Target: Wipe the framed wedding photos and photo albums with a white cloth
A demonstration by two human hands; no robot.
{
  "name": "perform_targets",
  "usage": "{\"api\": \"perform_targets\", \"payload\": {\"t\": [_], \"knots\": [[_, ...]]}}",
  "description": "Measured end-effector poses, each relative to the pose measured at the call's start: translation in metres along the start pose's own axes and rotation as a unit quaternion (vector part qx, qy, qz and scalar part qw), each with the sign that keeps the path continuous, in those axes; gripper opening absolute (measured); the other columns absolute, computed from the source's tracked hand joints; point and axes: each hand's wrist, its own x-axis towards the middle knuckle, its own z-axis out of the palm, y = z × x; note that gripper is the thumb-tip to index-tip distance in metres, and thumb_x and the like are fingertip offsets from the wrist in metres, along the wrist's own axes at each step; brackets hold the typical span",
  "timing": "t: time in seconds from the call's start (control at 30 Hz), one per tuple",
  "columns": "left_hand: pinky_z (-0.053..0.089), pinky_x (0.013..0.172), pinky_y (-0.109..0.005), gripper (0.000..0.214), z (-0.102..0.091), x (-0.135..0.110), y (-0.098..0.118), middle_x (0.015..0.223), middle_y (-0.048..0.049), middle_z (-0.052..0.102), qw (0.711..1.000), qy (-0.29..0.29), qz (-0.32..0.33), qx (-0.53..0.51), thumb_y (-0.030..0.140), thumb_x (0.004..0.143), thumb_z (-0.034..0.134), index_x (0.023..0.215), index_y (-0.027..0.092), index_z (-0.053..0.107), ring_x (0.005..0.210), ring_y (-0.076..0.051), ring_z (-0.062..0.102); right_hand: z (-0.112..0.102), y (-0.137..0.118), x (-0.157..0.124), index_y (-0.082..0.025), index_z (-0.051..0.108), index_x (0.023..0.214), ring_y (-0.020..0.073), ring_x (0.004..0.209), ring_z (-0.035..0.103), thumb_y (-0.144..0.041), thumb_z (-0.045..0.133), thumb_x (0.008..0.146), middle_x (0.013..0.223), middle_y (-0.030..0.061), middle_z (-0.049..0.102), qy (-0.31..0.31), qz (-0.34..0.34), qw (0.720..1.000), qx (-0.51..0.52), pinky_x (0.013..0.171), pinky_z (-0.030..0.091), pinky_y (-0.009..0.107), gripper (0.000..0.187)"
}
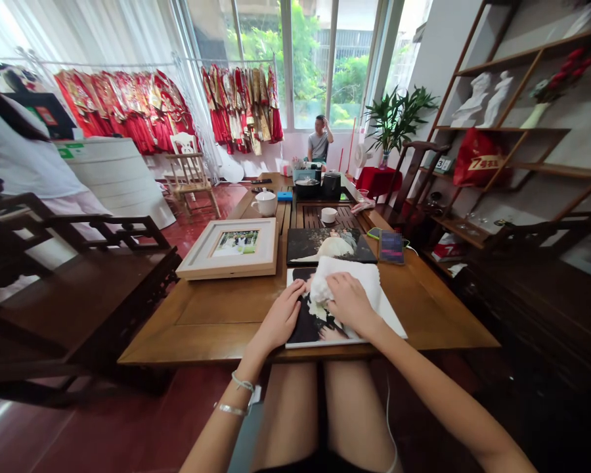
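One photo panel (303, 330) at the table's (211, 309) near edge: the right hand (350, 301) clutches bunched white cloth (345, 265) on it, the left hand (284, 311) rests unclenched over its left edge.

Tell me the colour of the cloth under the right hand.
The cloth is white; the head view shows it.

The red bag (479, 159) shows "7" — a small block (442, 164), "3"
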Motion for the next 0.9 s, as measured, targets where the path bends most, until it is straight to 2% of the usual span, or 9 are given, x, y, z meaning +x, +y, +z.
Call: {"api": "perform_targets", "payload": {"t": [0.1,0.27,0.37,0.47,0.53,0.6,0.7,0.8,0.9], "knots": [[0.022,0.119,-0.046,0.043,0.001,0.0,-0.001,0.149,-0.0129,0.04,1.0,0.006,0.004,-0.013,0.023,0.096,0.033,0.136,0.017,0.047,0.141,-0.022,0.032,0.005,-0.006,0.009,-0.01,0.06,0.107,0.0324,0.109,0.05,-0.01,0.052,0.075,0.109,0.019,0.062,-0.002,-0.011,1.0,-0.004,0.096,0.04,0.047,0.033],[0.02,0.12,-0.046,0.043,0.001,0.0,0.0,0.149,-0.0131,0.039,0.999,0.011,-0.006,-0.044,0.022,0.095,0.036,0.136,0.018,0.046,0.142,-0.022,0.03,0.001,-0.021,-0.02,-0.01,0.059,0.116,0.0328,0.125,0.042,-0.006,0.053,0.071,0.126,0.0182,0.057,-0.017,-0.085,0.996,0.033,0.108,0.03,0.049,0.046],[0.015,0.12,-0.049,0.045,0.001,-0.001,0.001,0.155,-0.0131,0.028,0.997,0.055,-0.016,-0.059,0.023,0.093,0.043,0.137,0.018,0.044,0.146,-0.025,0.018,-0.014,-0.007,-0.044,-0.011,0.058,0.121,0.0291,0.13,0.04,-0.002,0.049,0.066,0.133,0.0161,0.055,-0.056,-0.175,0.975,0.129,0.112,0.029,0.048,0.057],[0.026,0.115,-0.052,0.055,0.002,0.0,-0.001,0.157,-0.0151,0.022,0.983,0.117,-0.08,-0.118,0.026,0.086,0.058,0.138,0.02,0.041,0.145,-0.03,0.02,-0.031,0.024,-0.067,-0.015,0.054,0.129,0.0234,0.131,0.043,0.0,0.046,0.066,0.137,0.0112,0.054,-0.103,-0.215,0.945,0.226,0.114,0.028,0.046,0.066],[0.038,0.108,-0.05,0.068,0.002,0.002,-0.004,0.153,-0.0191,0.029,0.956,0.144,-0.163,-0.199,0.025,0.078,0.068,0.139,0.019,0.039,0.139,-0.033,0.035,-0.037,0.049,-0.082,-0.019,0.052,0.132,0.0222,0.132,0.044,-0.002,0.044,0.07,0.138,0.0086,0.054,-0.109,-0.192,0.94,0.26,0.115,0.027,0.047,0.065],[0.044,0.103,-0.049,0.082,0.0,0.005,-0.006,0.144,-0.0226,0.042,0.912,0.17,-0.244,-0.283,0.021,0.068,0.079,0.138,0.016,0.039,0.128,-0.032,0.049,-0.037,0.074,-0.097,-0.023,0.053,0.132,0.0227,0.132,0.044,-0.003,0.044,0.073,0.138,0.0064,0.054,-0.09,-0.147,0.947,0.27,0.115,0.027,0.049,0.063],[0.048,0.099,-0.047,0.091,-0.007,0.01,-0.006,0.122,-0.0207,0.062,0.858,0.197,-0.306,-0.361,0.012,0.05,0.089,0.13,0.012,0.048,0.112,-0.029,0.061,-0.026,0.108,-0.117,-0.026,0.054,0.131,0.0241,0.131,0.045,-0.004,0.045,0.072,0.136,0.0046,0.056,-0.029,-0.073,0.962,0.263,0.115,0.025,0.053,0.064],[0.049,0.097,-0.043,0.075,-0.018,0.01,-0.001,0.103,-0.0143,0.071,0.857,0.161,-0.308,-0.382,0.013,0.042,0.091,0.112,0.01,0.062,0.101,-0.027,0.066,-0.013,0.13,-0.127,-0.024,0.056,0.13,0.0265,0.13,0.047,-0.006,0.044,0.068,0.134,0.006,0.058,0.036,-0.019,0.97,0.239,0.114,0.025,0.056,0.065],[0.052,0.089,-0.037,0.061,-0.024,0.005,0.008,0.1,-0.0109,0.073,0.853,0.084,-0.297,-0.421,0.02,0.049,0.09,0.104,0.012,0.067,0.092,-0.024,0.069,-0.006,0.131,-0.121,-0.021,0.058,0.127,0.0278,0.129,0.048,-0.006,0.042,0.063,0.131,0.008,0.06,0.076,-0.001,0.973,0.218,0.112,0.028,0.057,0.067]]}}
